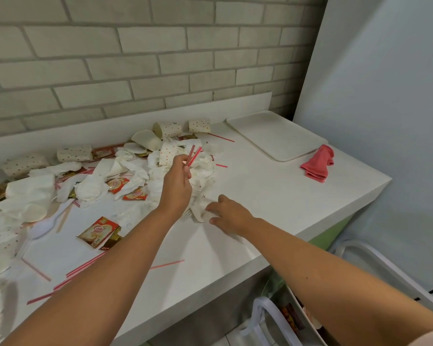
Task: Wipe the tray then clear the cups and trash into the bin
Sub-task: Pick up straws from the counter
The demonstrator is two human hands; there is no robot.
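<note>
My left hand (176,182) is raised over the trash pile, pinching a few red-and-white straws (193,154) between its fingers. Just to its right, my right hand (229,214) rests on the counter with its fingers on a crumpled white napkin (201,211), beside a white plastic fork (186,215). Dotted paper cups (170,129) lie on their sides near the wall among napkins and creamer sachets (99,231). The white tray (276,136) sits bare at the far right corner, with a pink cloth (319,163) lying next to it.
Loose straws (85,265), a plastic spoon (44,227) and more flattened cups cover the left of the white counter (273,196). A bin with a white rim (268,318) stands on the floor below the counter's right edge. A brick wall backs the counter.
</note>
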